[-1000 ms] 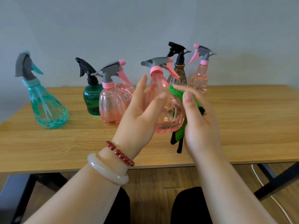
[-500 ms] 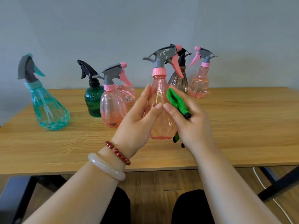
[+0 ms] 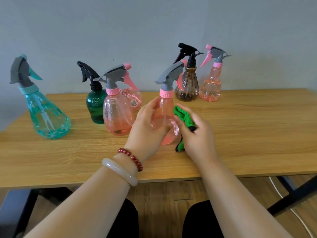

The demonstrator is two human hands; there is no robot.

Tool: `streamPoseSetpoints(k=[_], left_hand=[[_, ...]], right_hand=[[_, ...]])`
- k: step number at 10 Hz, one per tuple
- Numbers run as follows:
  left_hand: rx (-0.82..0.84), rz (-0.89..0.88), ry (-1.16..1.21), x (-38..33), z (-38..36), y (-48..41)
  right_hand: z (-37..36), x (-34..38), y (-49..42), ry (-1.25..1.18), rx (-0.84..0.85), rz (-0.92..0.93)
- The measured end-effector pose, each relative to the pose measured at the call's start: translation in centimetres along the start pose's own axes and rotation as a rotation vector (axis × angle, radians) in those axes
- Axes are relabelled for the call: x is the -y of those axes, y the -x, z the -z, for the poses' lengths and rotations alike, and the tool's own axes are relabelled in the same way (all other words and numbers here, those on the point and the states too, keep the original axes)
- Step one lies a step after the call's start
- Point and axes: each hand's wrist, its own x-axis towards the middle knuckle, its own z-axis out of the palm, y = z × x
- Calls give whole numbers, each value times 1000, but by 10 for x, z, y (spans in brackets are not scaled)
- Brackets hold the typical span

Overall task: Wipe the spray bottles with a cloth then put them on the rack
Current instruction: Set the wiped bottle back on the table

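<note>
The person holds a pink spray bottle [image 3: 166, 109] upright at the middle of the wooden surface [image 3: 257, 134]. Its grey head points away toward 1 o'clock. I cannot tell whether its base touches the wood.

The left hand [image 3: 147, 129] grips the bottle's body from the 9 o'clock side, its fingers [image 3: 155, 107] curled round the clear plastic. The right hand [image 3: 197, 136] sits at 3 o'clock of the bottle. It pinches a bunched green cloth [image 3: 184, 115] between thumb and fingers and holds it against the bottle's side.

The other bottles stand on the surface around the held one:
- A teal bottle [image 3: 46, 115] is far out at 9 o'clock.
- A dark green bottle [image 3: 95, 107] is at 10 o'clock.
- A second pink bottle [image 3: 116, 117] stands just in front of the green one.
- A brown bottle [image 3: 187, 85] is at 1 o'clock.
- Another pink bottle [image 3: 211, 86] stands just beside the brown one, further right.

The left wrist wears a red bead bracelet [image 3: 131, 158] and a pale bangle [image 3: 120, 170].
</note>
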Motion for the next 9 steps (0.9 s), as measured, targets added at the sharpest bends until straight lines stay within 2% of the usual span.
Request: streamPoseSetpoints(k=[1, 2, 4, 6, 7, 8, 9], left_hand=[[-57, 15, -122, 8, -2, -6], [-44, 0, -182, 8, -2, -7], [39, 33, -154, 7, 9, -9], [-135, 68, -261, 11, -6, -17], [-89, 134, -276, 8, -16, -19], [-22, 141, -143, 13, -20, -15], [-47, 97, -199, 16, -19, -12]], right_hand=[[-1, -4, -2, 90, -163, 30], [4, -6, -13, 194, -209, 45], [9, -19, -29, 296, -179, -14], [3, -21, -26, 324, -63, -64], [6, -21, -27, 299, -55, -102], [8, -23, -26, 266, -93, -120], [7, -25, -26, 281, -91, -107]])
